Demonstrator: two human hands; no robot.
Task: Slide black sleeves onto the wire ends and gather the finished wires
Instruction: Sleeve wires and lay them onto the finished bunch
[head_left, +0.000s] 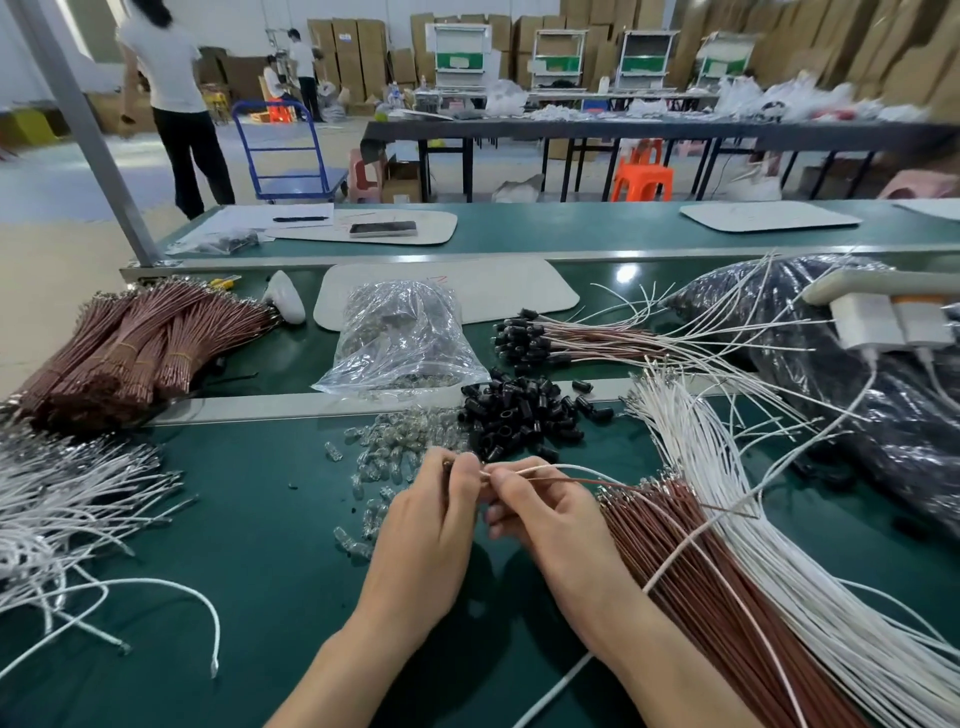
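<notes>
**Green desk, two hands on one wire pair**

Green matting covered the desk (249, 561) where both hands met near the middle. The left hand (431, 514) had its fingers curled, pinching the tip of a wire pair (566, 472), one strand white and one brown. The right hand (540, 517) pinched the same pair just beside the left fingertips. Whether a sleeve sat on that tip could not be told, since the fingers hid it.

The pair trailed right, across a fanned bundle of brown wires (701, 587) lying against a wider sweep of white wires (789, 551). Loose black sleeves (519, 410) lay heaped just beyond the hands, touching a scatter of clear bulbs (389, 449). Behind the heap, the finished wires (566, 340) lay together, their sleeved ends pointing left. A plastic bag (400, 338) stood to their left. Tied brown bundles (130, 348) and loose white wires (67, 499) occupied the left side.
</notes>
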